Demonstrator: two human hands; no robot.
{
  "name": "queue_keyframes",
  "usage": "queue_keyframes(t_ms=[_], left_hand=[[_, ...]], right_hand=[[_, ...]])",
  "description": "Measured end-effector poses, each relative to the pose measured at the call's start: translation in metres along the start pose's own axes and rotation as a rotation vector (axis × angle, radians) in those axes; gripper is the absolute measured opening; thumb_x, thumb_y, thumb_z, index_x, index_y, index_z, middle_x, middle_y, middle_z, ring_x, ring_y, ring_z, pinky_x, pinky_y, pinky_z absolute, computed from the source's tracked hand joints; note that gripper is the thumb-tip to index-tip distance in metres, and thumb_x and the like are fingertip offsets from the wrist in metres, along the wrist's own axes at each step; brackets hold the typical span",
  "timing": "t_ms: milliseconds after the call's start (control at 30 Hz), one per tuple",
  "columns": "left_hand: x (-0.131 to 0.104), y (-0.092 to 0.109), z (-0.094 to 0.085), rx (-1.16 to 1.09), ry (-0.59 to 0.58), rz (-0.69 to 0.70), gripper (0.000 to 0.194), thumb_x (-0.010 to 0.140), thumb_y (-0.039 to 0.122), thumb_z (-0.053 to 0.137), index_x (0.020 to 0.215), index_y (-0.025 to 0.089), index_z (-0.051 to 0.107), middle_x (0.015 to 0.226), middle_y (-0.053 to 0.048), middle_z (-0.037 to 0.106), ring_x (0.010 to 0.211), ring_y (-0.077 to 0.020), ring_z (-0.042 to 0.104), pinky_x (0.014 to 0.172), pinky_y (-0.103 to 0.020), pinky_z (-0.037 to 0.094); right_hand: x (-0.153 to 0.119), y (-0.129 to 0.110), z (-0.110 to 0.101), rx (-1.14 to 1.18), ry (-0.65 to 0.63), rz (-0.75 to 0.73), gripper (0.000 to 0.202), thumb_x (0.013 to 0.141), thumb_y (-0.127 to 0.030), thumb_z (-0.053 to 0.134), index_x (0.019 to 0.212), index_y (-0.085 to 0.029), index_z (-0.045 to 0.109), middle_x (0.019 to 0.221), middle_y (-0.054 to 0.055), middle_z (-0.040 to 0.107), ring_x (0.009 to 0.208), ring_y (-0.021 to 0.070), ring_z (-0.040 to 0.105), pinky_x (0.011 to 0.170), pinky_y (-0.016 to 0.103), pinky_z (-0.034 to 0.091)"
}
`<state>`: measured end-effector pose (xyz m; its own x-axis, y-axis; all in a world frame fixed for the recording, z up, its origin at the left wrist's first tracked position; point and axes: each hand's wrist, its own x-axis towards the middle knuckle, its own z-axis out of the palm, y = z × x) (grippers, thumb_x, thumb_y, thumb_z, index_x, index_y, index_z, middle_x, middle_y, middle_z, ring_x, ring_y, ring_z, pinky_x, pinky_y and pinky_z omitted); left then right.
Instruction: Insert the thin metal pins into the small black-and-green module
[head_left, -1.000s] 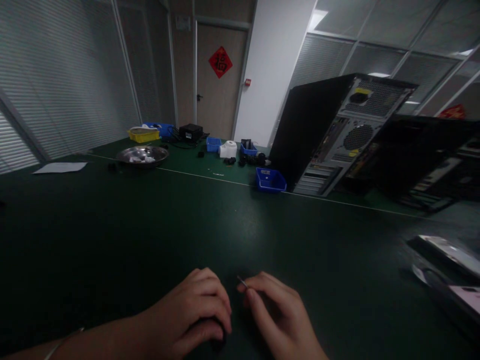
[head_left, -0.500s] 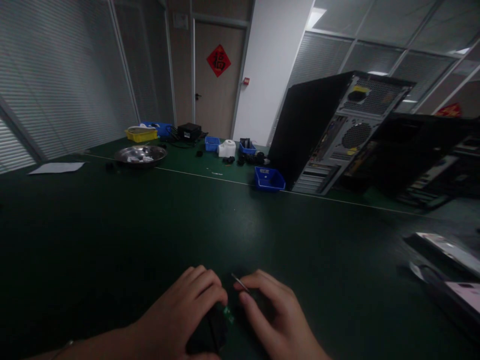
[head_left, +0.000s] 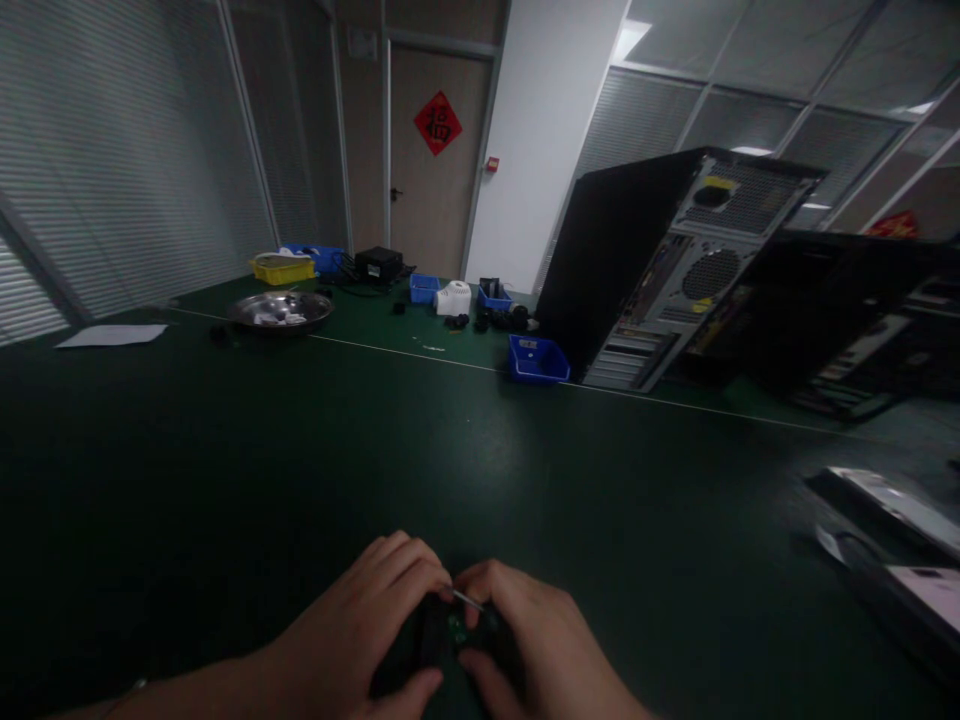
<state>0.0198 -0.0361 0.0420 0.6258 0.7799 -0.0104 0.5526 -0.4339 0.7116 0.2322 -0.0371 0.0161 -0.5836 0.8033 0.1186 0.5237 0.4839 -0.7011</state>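
My left hand (head_left: 375,620) is closed over a dark object (head_left: 430,635) whose kind I cannot make out; a small piece of green circuit board (head_left: 456,628) shows at its right side. Close beside it, my right hand (head_left: 536,630) pinches a thin, light-coloured strip (head_left: 469,600) that looks like metal. The strip's tip reaches the left fingertips. Fingers and shadow hide much of the dark object, and both hands are low over the green tabletop (head_left: 360,440).
A blue bin (head_left: 538,360) stands by a tall black computer tower (head_left: 637,260). Farther left are a metal bowl (head_left: 281,328) with white bits, a sheet of paper (head_left: 112,335) and a yellow basket (head_left: 283,270). Flat boxed items (head_left: 900,510) lie at the right edge.
My right hand has moved left with the strip, right up to my left hand and the dark object. My left hand stays in about the same place, its thumb showing more.
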Motion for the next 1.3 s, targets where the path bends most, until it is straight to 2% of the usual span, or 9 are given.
queue_keyframes(t_ms=[167,300,433,600,733,833,933,1067,1300], left_hand=[[-0.005,-0.003,0.002,0.022,0.053,-0.041,0.044,0.069,0.022,0.079,0.109,0.023,0.061,0.113,-0.007,0.061,0.102,-0.0305,0.052,0.095,-0.044,0.042],[-0.003,-0.008,0.004,0.050,0.030,-0.049,0.039,0.071,0.022,0.078,0.107,0.023,0.065,0.111,-0.008,0.060,0.101,-0.0315,0.052,0.093,-0.046,0.042],[0.002,-0.012,0.006,-0.008,0.039,-0.028,0.035,0.073,0.019,0.075,0.106,0.024,0.065,0.101,-0.004,0.062,0.095,-0.0277,0.055,0.090,-0.043,0.042],[0.000,-0.016,0.010,-0.170,0.139,-0.128,0.038,0.074,0.012,0.067,0.109,0.024,0.061,0.095,-0.001,0.064,0.089,-0.0226,0.059,0.083,-0.034,0.045],[-0.003,-0.016,0.013,-0.264,0.114,-0.189,0.043,0.069,0.012,0.072,0.109,0.023,0.060,0.099,0.000,0.066,0.095,-0.0227,0.061,0.086,-0.032,0.044],[-0.004,-0.014,0.013,-0.295,0.062,-0.210,0.045,0.066,0.011,0.076,0.107,0.023,0.061,0.101,-0.001,0.067,0.100,-0.0238,0.061,0.090,-0.033,0.043],[-0.004,-0.012,0.013,-0.301,0.034,-0.201,0.039,0.068,0.011,0.076,0.102,0.023,0.063,0.099,0.000,0.068,0.100,-0.0242,0.061,0.090,-0.035,0.042],[-0.004,-0.013,0.014,-0.303,0.052,-0.177,0.034,0.068,0.013,0.077,0.097,0.025,0.063,0.097,0.001,0.069,0.098,-0.0238,0.061,0.091,-0.034,0.041],[-0.006,-0.011,0.010,-0.315,0.039,-0.167,0.037,0.069,0.013,0.076,0.101,0.026,0.062,0.100,0.001,0.069,0.101,-0.0242,0.062,0.092,-0.034,0.042]], right_hand=[[-0.002,0.003,0.003,-0.038,0.004,0.008,0.028,0.069,-0.006,0.059,0.089,-0.023,0.050,0.092,0.005,0.072,0.080,0.0219,0.068,0.069,0.028,0.050],[-0.002,0.004,0.004,-0.035,0.002,0.003,0.023,0.072,-0.010,0.061,0.087,-0.023,0.050,0.089,0.005,0.070,0.077,0.0211,0.067,0.067,0.027,0.048],[-0.002,0.006,0.004,-0.001,0.041,0.002,0.019,0.075,-0.015,0.062,0.087,-0.023,0.050,0.084,0.005,0.067,0.070,0.0200,0.063,0.061,0.026,0.045],[-0.002,0.008,0.005,0.208,0.200,-0.042,0.018,0.078,-0.015,0.061,0.085,-0.023,0.046,0.086,0.004,0.064,0.075,0.0187,0.061,0.066,0.026,0.047],[-0.001,0.002,0.006,0.380,0.323,-0.083,0.022,0.078,-0.014,0.060,0.081,-0.024,0.041,0.088,0.006,0.062,0.074,0.0168,0.058,0.055,0.020,0.043],[-0.001,-0.002,0.007,0.439,0.300,-0.083,0.023,0.080,-0.019,0.064,0.078,-0.024,0.041,0.090,0.007,0.062,0.074,0.0165,0.057,0.052,0.018,0.041],[-0.002,-0.001,0.014,0.462,0.255,-0.112,0.027,0.083,-0.033,0.068,0.075,-0.023,0.043,0.089,0.007,0.062,0.070,0.0153,0.056,0.049,0.018,0.039],[-0.001,0.010,0.028,0.491,0.294,-0.147,0.035,0.084,-0.050,0.066,0.075,-0.023,0.046,0.085,0.006,0.063,0.065,0.0141,0.055,0.044,0.017,0.036],[-0.001,0.014,0.032,0.458,0.309,-0.146,0.032,0.085,-0.047,0.065,0.074,-0.023,0.048,0.084,0.005,0.063,0.065,0.0139,0.056,0.045,0.017,0.036]])
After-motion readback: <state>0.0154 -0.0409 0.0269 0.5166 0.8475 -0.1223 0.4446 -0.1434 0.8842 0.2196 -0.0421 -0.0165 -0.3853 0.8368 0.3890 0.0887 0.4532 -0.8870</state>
